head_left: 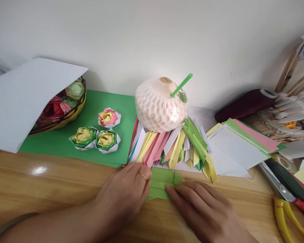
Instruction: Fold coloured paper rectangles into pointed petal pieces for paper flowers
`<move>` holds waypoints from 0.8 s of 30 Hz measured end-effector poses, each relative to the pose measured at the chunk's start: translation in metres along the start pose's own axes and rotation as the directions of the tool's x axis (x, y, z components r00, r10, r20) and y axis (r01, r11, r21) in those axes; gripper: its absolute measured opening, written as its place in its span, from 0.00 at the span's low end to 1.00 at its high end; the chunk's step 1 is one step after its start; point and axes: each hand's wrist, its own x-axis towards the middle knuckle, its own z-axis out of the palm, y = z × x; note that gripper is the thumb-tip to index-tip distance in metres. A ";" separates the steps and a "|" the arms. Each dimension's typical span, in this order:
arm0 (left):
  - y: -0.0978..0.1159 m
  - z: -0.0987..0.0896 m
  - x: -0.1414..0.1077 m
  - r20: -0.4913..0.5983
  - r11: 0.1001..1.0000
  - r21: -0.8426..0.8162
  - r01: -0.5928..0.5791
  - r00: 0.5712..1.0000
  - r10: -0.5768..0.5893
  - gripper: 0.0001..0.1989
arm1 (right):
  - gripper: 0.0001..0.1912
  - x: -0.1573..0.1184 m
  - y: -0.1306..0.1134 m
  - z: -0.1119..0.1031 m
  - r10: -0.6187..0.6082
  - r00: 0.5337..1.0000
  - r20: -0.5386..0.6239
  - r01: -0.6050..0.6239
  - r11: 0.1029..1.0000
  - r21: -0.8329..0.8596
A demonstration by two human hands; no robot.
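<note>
A light green paper [160,182] with creases lies on the wooden table [66,189], between my hands. My left hand [129,189], with a ring on one finger, has its fingers curled together on the paper's left end. At the paper's right end, my right hand [202,206] rests its fingertips on the edge, somewhat blurred, its thumb side near the lower corner. Just behind the paper is a pile of folded paper strips [158,148] in pink, yellow, green and white.
A wrapped coconut [160,104] with a green straw stands behind the strips. Three paper flowers [107,140] sit on a green sheet [111,98], near a basket [78,111] partly under white paper [35,98]. Rightward lie stacked sheets [240,145], a thread spool [245,103], scissors [281,189] and yellow-handled pliers [282,219].
</note>
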 end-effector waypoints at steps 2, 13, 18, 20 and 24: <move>-0.001 0.000 0.000 0.012 0.995 0.076 -0.063 0.998 0.063 0.08 | 0.23 0.004 -0.002 -0.004 -0.009 0.997 0.074 0.013 0.999 -0.045; -0.012 -0.001 -0.014 -0.083 0.879 0.263 -0.398 0.898 0.431 0.17 | 0.22 -0.004 -0.006 -0.011 0.061 0.997 0.057 -0.057 0.996 -0.061; -0.020 -0.008 -0.022 0.016 0.852 0.293 -0.434 0.893 0.450 0.17 | 0.21 -0.008 -0.004 -0.016 0.067 0.997 0.044 -0.065 0.997 -0.045; -0.024 -0.012 -0.024 0.058 0.848 0.281 -0.449 0.890 0.452 0.18 | 0.21 -0.007 -0.004 -0.016 0.054 0.998 0.043 -0.052 0.998 -0.043; -0.028 -0.021 -0.023 0.159 0.838 0.281 -0.467 0.884 0.439 0.17 | 0.19 -0.007 -0.001 -0.016 0.043 0.999 0.023 -0.044 0.999 0.008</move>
